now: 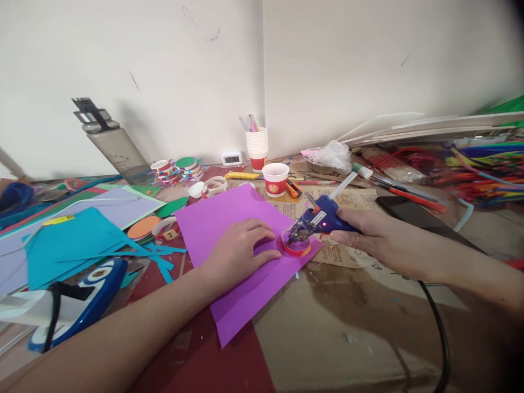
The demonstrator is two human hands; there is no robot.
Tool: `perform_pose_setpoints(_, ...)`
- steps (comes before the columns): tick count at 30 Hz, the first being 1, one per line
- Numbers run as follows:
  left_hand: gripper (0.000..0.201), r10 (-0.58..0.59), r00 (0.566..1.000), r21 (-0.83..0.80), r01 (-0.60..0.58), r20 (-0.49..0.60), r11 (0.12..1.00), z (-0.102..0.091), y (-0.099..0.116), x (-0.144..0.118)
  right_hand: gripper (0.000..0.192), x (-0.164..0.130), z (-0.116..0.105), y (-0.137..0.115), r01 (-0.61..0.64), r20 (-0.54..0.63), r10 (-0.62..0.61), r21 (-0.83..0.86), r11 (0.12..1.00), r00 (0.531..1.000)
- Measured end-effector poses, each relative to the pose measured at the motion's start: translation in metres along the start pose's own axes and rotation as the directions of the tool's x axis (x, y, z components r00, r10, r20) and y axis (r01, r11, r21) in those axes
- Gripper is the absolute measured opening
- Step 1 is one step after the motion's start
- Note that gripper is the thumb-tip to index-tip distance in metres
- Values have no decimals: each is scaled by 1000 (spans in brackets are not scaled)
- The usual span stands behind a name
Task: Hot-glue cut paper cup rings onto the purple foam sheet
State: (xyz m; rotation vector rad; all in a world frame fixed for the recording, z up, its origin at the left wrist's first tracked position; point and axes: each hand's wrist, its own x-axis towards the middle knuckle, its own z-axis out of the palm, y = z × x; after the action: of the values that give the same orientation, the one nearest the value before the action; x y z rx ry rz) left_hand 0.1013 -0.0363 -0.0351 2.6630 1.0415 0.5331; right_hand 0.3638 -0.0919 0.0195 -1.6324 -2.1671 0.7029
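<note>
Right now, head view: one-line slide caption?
Right hand aims blue glue gun into red-rimmed ring; left hand presses purple paper.

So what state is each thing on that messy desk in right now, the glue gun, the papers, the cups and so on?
Glue gun: red light lit, nozzle down on the ring.
Red ring: flat on the purple sheet.
Purple sheet: flat, pressed by the left hand.
Right hand: gripping the glue gun.
Single paper cup: upright.
Cup stack: upright, holding pens.
Water bottle: lid closed.

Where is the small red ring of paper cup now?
In the head view, the red ring lies on the right edge of the purple paper, under the glue gun held by the right hand, beside the left hand.
</note>
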Motion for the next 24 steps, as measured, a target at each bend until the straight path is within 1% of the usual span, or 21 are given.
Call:
perform_pose_setpoints(3, 33, -4, 1000, 71, 3, 8, 997, 1, 4, -2, 44, 0, -5, -2, -66, 28, 66, -1, 998, 997)
perform_pose_setpoints(7, 31, -14, 1000, 140, 10, 26, 990, -2, 14, -6, 44, 2, -8, 2, -72, -32, 71, -27, 997, 997)
perform_pose_setpoints(9, 27, -34, 998, 124, 27, 51, 992, -9, 18, -6, 44, 2, -8, 6, -55, -43, 55, -5, 998, 998)
perform_pose_setpoints(11, 27, -62, 994, 86, 55, 86, 995, -17, 20, -6, 43, 1, -9, 7, -40, -32, 40, 17, 999, 999)
perform_pose_setpoints(13, 27, -88, 992, 36, 86, 86, 996, -26, 16, -2, 42, 1, -9, 8, -29, -12, 30, 35, 999, 999)
perform_pose_setpoints(14, 27, -81, 994, 16, 80, 73, 997, -30, 12, 0, 42, 1, -10, 7, -29, 2, 29, 44, 999, 1000)
perform_pose_setpoints(16, 25, -27, 999, -10, 28, 30, 1000, -33, 0, 7, 43, 1, -10, 6, -36, 31, 34, 62, 997, 999)
perform_pose_setpoints(18, 29, 57, 997, -2, -57, 49, 998, -31, -12, 15, 47, 2, -11, 5, -49, 48, 46, 63, 997, 998)
perform_pose_setpoints(19, 33, 98, 992, 12, -99, 83, 995, -30, -18, 20, 49, 2, -11, 4, -52, 49, 49, 57, 997, 998)
perform_pose_setpoints(21, 41, 130, 974, 64, -144, 184, 988, -27, -25, 30, 49, 2, -11, 3, -36, 37, 35, 46, 998, 999)
perform_pose_setpoints(24, 51, 186, 928, 92, -226, 323, 970, -27, -28, 45, 45, 1, -12, 2, 0, 21, 0, 35, 999, 1000)
